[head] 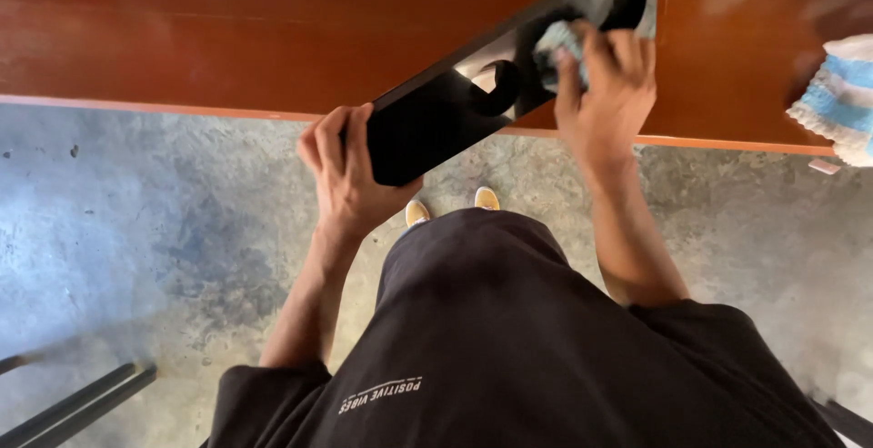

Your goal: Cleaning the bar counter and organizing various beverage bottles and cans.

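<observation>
I see one long black board [427, 125] with rounded cut-outs, three of them countable from here, slanting from the table edge up toward the top right of the view, its near end jutting out past the table over the floor. My left hand [344, 171] is wrapped around that near end, fingers curled over the top edge and thumb beneath, gripping firmly. My right hand [607, 84] presses one small pale cloth [556, 46] against the board beside a cut-out, fingers bent down over the cloth and holding it there. The board lies across one reddish wooden table [227, 39], whose front edge runs left to right just behind my hands. At the far right of the table sits one blue-and-white striped cloth [841, 98], well apart from the board. Below, two yellow shoe tips [451, 204] show on the grey concrete floor [118, 248], which lies open to my left. Dark metal bars [77, 402] cross the lower left corner.
</observation>
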